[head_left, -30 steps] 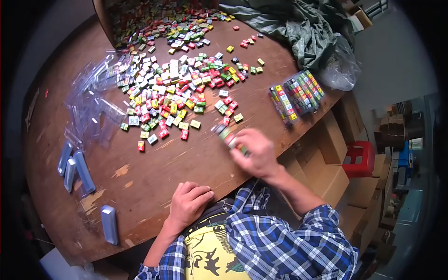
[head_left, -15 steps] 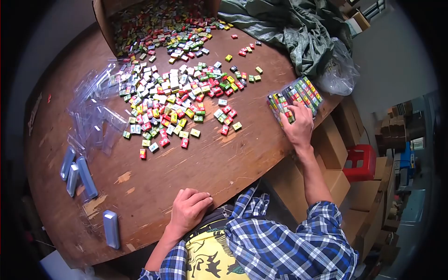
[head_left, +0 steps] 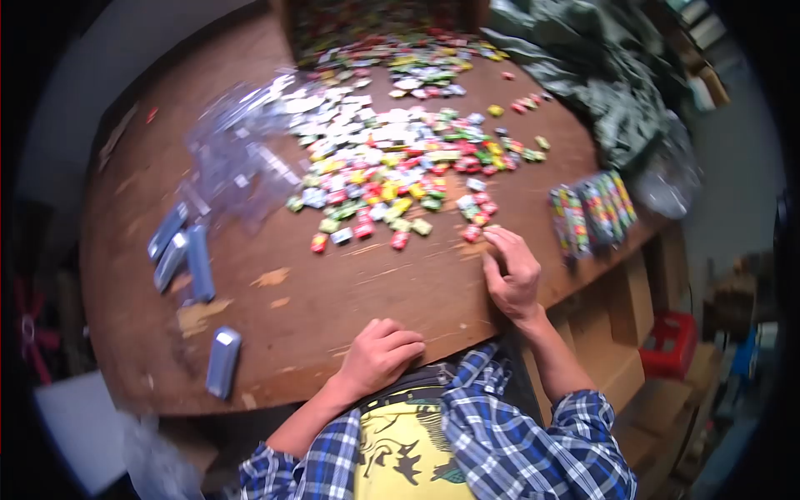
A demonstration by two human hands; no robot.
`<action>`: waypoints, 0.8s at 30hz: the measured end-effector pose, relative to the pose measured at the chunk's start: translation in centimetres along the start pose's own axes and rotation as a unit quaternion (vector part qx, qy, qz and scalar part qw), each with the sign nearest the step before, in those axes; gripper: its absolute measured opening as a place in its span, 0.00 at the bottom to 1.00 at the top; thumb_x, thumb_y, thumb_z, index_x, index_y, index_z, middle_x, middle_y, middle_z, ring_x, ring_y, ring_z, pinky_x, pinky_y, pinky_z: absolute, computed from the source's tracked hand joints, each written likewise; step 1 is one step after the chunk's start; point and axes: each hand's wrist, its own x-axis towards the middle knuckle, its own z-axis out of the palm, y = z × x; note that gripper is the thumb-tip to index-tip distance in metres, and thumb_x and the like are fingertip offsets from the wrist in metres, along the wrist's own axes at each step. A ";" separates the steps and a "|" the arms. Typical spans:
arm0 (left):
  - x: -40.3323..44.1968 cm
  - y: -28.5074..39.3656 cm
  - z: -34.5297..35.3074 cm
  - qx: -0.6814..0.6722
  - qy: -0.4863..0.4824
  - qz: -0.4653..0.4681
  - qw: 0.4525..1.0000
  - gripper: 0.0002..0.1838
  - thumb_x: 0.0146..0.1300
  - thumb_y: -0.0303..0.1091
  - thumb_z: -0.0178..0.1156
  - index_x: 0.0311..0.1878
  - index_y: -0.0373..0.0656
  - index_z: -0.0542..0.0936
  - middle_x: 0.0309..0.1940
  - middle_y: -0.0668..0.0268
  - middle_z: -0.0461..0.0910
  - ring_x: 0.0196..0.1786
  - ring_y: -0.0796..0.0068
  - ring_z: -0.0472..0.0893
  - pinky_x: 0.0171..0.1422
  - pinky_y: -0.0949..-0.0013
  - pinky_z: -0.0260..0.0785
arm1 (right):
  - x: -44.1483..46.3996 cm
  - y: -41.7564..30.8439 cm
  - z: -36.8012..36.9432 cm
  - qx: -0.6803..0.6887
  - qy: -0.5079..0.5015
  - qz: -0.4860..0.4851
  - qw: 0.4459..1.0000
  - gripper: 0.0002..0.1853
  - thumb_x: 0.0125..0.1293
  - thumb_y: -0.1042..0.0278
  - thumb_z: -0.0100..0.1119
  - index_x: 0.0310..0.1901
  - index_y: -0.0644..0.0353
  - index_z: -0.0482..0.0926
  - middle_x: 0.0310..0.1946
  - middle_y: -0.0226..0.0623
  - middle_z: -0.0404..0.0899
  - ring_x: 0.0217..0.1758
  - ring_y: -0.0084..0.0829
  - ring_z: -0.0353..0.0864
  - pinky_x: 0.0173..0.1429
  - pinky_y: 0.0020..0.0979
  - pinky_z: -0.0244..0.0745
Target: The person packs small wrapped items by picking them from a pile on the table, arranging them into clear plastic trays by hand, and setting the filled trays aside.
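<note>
My left hand point(head_left: 382, 357) rests at the table's front edge, its fingers curled together with nothing visible in them. My right hand point(head_left: 512, 271) is over the table just below a few small red boxes point(head_left: 472, 232), thumb and fingers apart and nothing held. A large heap of small colourful boxes point(head_left: 383, 158) spreads across the middle of the table. Filled clear packs point(head_left: 607, 208) of such boxes lie side by side at the right edge. The whole view is blurred by motion.
Clear plastic sleeves point(head_left: 237, 158) lie left of the heap, with several bluish cases point(head_left: 198, 262) below them. An open box point(head_left: 287, 33) stands at the back. Green sheeting point(head_left: 600, 75), a clear bag point(head_left: 669, 179), cardboard boxes point(head_left: 612, 350) and a red stool point(head_left: 668, 344) are on the right.
My right hand has let go of the filled pack at the right edge and moved back left toward the heap. The view has shifted, so the table appears farther right. My left hand stays at the edge.
</note>
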 end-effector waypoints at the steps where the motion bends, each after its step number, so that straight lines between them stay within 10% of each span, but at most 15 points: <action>1: -0.1 0.0 0.1 -0.012 0.000 0.014 1.000 0.12 0.58 0.30 0.77 0.46 0.47 0.91 0.50 0.70 0.92 0.47 0.65 0.85 0.49 0.60 0.76 | 0.8 -0.5 0.9 0.015 -0.011 -0.020 1.000 0.22 0.64 0.84 0.68 0.62 0.65 0.85 0.62 0.49 0.89 0.67 0.51 0.88 0.73 0.45 0.83; 17: -1.1 -1.1 1.2 -0.071 0.017 0.013 0.997 0.09 0.63 0.33 0.74 0.45 0.45 0.89 0.49 0.68 0.89 0.51 0.64 0.84 0.55 0.59 0.78 | 19.9 -9.8 21.6 -0.025 -0.206 -0.261 0.943 0.30 0.64 0.81 0.62 0.70 0.55 0.81 0.70 0.47 0.83 0.79 0.58 0.75 0.82 0.53 0.74; 24: -1.6 -1.8 1.4 -0.118 0.041 0.027 0.992 0.09 0.62 0.31 0.74 0.45 0.43 0.89 0.46 0.67 0.89 0.51 0.64 0.84 0.56 0.57 0.78 | 21.9 -12.2 24.0 -0.113 -0.301 -0.190 0.928 0.29 0.66 0.79 0.61 0.70 0.52 0.82 0.69 0.46 0.84 0.78 0.53 0.77 0.79 0.53 0.76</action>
